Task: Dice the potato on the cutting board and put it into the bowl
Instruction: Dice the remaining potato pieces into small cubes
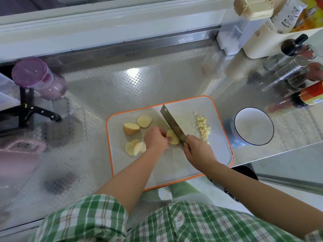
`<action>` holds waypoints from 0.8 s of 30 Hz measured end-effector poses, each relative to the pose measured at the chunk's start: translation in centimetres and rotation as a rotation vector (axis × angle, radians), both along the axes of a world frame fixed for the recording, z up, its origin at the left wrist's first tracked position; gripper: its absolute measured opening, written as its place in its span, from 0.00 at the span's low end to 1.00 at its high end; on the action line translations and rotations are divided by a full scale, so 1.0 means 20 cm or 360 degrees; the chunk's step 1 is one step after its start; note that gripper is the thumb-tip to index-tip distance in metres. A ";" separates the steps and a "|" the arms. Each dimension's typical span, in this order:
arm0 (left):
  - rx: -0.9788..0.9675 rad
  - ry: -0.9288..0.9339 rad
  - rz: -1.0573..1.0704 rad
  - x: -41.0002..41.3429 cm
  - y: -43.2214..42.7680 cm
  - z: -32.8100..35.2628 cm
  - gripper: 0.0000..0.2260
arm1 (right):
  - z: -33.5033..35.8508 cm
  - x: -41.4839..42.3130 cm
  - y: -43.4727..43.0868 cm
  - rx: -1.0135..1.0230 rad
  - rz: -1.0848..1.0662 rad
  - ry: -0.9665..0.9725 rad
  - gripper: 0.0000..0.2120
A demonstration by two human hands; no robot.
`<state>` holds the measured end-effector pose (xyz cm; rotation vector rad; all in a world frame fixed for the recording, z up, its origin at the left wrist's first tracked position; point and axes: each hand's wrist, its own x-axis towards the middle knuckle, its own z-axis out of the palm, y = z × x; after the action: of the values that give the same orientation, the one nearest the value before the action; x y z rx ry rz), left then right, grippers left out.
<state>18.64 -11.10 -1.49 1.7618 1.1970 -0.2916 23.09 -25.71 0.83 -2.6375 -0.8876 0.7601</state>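
Note:
An orange-rimmed grey cutting board lies on the steel counter. My left hand holds a potato slice down on it. My right hand grips the handle of a cleaver, its blade resting against that slice. Left of my hand lie a potato half, another slice and a few stacked slices. A small heap of diced potato sits at the board's right side. A white bowl with a dark rim stands empty just right of the board.
Spice shakers and bottles crowd the back right, with a cream container behind them. A purple-lidded jar and a black-handled knife sit at the left. The counter's edge runs just below the bowl.

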 end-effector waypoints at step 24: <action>0.0033 0.0056 -0.0056 0.00 0.00 0.03 0.09 | 0.05 0.00 0.01 -0.0004 0.0020 0.0081 0.08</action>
<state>18.67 -11.09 -0.81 1.8038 1.1989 -0.3332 23.02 -25.54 1.91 -2.6049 -0.8910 0.8280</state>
